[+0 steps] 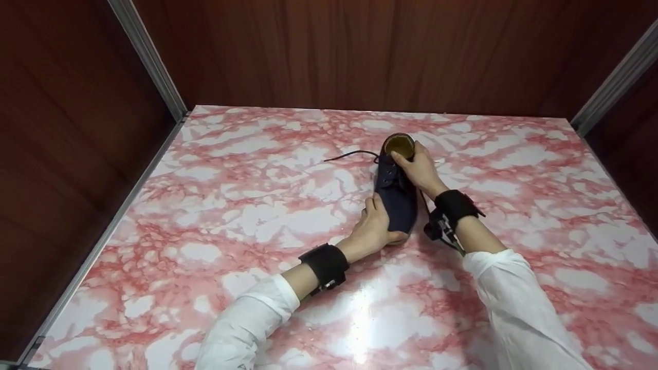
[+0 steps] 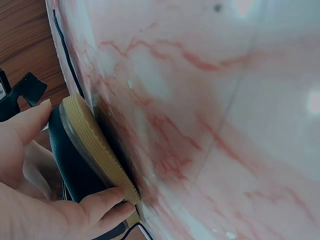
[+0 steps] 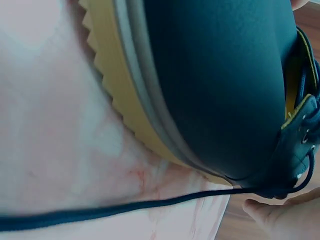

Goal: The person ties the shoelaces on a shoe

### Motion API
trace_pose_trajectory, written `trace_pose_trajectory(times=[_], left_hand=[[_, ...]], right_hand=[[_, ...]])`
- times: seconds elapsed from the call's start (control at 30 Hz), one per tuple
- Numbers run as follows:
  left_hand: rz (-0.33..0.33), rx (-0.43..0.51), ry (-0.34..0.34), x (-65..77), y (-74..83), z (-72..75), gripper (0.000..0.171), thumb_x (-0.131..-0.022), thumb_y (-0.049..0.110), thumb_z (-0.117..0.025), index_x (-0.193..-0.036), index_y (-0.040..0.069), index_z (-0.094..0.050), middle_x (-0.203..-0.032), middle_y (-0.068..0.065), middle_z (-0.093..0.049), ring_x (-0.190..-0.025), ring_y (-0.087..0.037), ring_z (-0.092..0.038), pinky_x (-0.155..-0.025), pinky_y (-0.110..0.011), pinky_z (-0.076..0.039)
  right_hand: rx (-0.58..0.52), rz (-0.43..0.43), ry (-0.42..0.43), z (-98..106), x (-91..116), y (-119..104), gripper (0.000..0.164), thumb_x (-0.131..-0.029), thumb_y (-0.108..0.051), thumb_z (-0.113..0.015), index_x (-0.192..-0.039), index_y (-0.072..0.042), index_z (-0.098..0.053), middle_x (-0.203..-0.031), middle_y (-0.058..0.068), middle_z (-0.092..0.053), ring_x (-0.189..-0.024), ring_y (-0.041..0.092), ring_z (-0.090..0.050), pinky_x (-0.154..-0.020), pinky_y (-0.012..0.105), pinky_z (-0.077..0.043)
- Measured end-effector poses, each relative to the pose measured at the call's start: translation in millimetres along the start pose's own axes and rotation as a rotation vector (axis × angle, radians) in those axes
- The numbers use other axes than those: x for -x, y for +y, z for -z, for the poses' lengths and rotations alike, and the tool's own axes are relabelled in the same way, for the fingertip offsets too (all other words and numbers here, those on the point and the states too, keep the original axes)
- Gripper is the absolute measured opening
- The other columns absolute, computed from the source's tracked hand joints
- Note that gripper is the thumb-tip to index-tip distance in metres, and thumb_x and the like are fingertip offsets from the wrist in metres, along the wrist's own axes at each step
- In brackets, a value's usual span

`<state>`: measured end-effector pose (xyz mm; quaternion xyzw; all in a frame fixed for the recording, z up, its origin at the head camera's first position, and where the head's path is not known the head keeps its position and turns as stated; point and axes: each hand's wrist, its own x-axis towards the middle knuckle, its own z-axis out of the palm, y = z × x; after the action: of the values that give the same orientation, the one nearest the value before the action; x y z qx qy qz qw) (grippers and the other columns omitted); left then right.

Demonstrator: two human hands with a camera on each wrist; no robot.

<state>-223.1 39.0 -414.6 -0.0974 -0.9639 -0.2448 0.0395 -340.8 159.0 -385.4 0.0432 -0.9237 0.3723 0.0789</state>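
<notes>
A dark blue lace-up shoe (image 1: pixel 400 205) stands on the table, its toe toward me and its heel away. My left hand (image 1: pixel 371 228) grips the toe end from the left, thumb at the tip and fingers along the side. In the left wrist view its fingers (image 2: pixel 107 202) lie against the ridged tan sole (image 2: pixel 102 140). My right hand (image 1: pixel 422 167) grips the collar from the right, with the thumb at the opening. One dark lace (image 1: pixel 354 153) trails to the left; another lace (image 3: pixel 125 206) runs out along the near side in the right wrist view.
The table (image 1: pixel 247 205) has a red and white marbled top. A dark wooden panel (image 1: pixel 318 56) rises behind it, with further panels at left and right joined by metal posts (image 1: pixel 151 61). Black wrist straps (image 1: pixel 325 262) with cameras sit on both wrists.
</notes>
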Motion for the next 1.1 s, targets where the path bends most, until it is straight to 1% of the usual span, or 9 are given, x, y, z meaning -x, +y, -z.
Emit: trace_pose_trajectory(times=[0.13, 0.23, 0.33, 0.43, 0.57, 0.77, 0.93, 1.0, 1.1], left_hand=[[-0.043, -0.036, 0.027, 0.2, -0.8, 0.1, 0.098, -0.047, 0.053, -0.052, -0.113, -0.007, -0.013, -0.102, -0.017, -0.023, -0.085, -0.023, -0.034, -0.061, -0.024, -0.035], [-0.059, -0.035, 0.023, 0.0, -1.6, 1.1, 0.096, -0.048, 0.053, -0.051, -0.113, -0.007, -0.013, -0.102, -0.018, -0.024, -0.086, -0.025, -0.034, -0.065, -0.025, -0.033], [-0.051, -0.013, -0.02, -1.2, -2.2, 2.4, 0.096, -0.048, 0.052, -0.052, -0.113, -0.006, -0.012, -0.105, -0.019, -0.021, -0.089, -0.026, -0.031, -0.069, -0.025, -0.031], [-0.046, 0.002, -0.055, -2.8, -4.2, 4.2, 0.097, -0.048, 0.051, -0.052, -0.114, -0.005, -0.011, -0.106, -0.018, -0.021, -0.089, -0.025, -0.032, -0.069, -0.024, -0.03], [-0.073, 0.017, -0.086, -4.8, -9.0, 6.6, 0.095, -0.049, 0.049, -0.054, -0.114, -0.005, -0.01, -0.104, -0.015, -0.021, -0.086, -0.023, -0.034, -0.069, -0.022, -0.03], [-0.153, 0.059, -0.112, -6.6, -16.5, 9.4, 0.094, -0.051, 0.045, -0.055, -0.114, -0.006, -0.009, -0.105, -0.016, -0.02, -0.088, -0.02, -0.034, -0.071, -0.019, -0.028], [-0.209, 0.104, -0.168, -9.6, -24.4, 12.0, 0.095, -0.051, 0.045, -0.055, -0.114, -0.006, -0.006, -0.107, -0.017, -0.017, -0.093, -0.019, -0.029, -0.072, -0.018, -0.026], [-0.227, 0.116, -0.19, -10.6, -27.2, 12.8, 0.096, -0.051, 0.045, -0.055, -0.114, -0.006, -0.004, -0.108, -0.017, -0.016, -0.094, -0.018, -0.027, -0.073, -0.018, -0.025], [-0.242, 0.137, -0.194, -11.0, -28.9, 13.2, 0.097, -0.05, 0.045, -0.056, -0.115, -0.005, -0.003, -0.108, -0.016, -0.015, -0.095, -0.017, -0.026, -0.074, -0.017, -0.023]], right_hand=[[0.003, 0.002, -0.017, -0.3, -1.0, 1.0, 0.074, -0.066, -0.047, -0.039, -0.116, 0.001, -0.011, -0.114, 0.015, -0.017, -0.101, 0.02, -0.017, -0.079, 0.03, -0.016], [0.004, 0.004, -0.023, 0.4, -0.7, 0.9, 0.074, -0.067, -0.046, -0.039, -0.116, 0.001, -0.011, -0.114, 0.016, -0.017, -0.101, 0.021, -0.017, -0.079, 0.03, -0.016], [0.0, 0.011, -0.016, 1.9, 0.1, 1.1, 0.073, -0.067, -0.044, -0.04, -0.115, 0.003, -0.013, -0.111, 0.018, -0.021, -0.099, 0.023, -0.022, -0.077, 0.031, -0.019], [-0.026, 0.039, 0.012, 3.4, 1.3, 1.6, 0.068, -0.067, -0.041, -0.043, -0.112, 0.005, -0.021, -0.105, 0.019, -0.029, -0.094, 0.025, -0.029, -0.074, 0.032, -0.022], [-0.051, 0.058, 0.053, 5.0, 3.6, 2.0, 0.062, -0.066, -0.039, -0.046, -0.106, 0.006, -0.03, -0.096, 0.018, -0.037, -0.086, 0.025, -0.036, -0.07, 0.031, -0.026], [-0.031, 0.019, 0.081, 7.5, 7.5, 1.3, 0.06, -0.065, -0.04, -0.047, -0.102, 0.005, -0.032, -0.092, 0.018, -0.039, -0.081, 0.023, -0.039, -0.067, 0.031, -0.028], [-0.025, -0.033, 0.093, 9.1, 11.6, -2.1, 0.058, -0.065, -0.038, -0.047, -0.099, 0.006, -0.033, -0.091, 0.018, -0.039, -0.081, 0.024, -0.039, -0.068, 0.031, -0.028], [-0.01, -0.059, 0.09, 9.8, 13.0, -3.0, 0.06, -0.066, -0.039, -0.046, -0.101, 0.008, -0.031, -0.092, 0.02, -0.038, -0.083, 0.026, -0.037, -0.069, 0.032, -0.028], [0.028, -0.11, 0.064, 12.0, 14.6, -4.1, 0.068, -0.065, -0.043, -0.044, -0.106, 0.007, -0.025, -0.099, 0.021, -0.033, -0.089, 0.028, -0.033, -0.071, 0.032, -0.026]])
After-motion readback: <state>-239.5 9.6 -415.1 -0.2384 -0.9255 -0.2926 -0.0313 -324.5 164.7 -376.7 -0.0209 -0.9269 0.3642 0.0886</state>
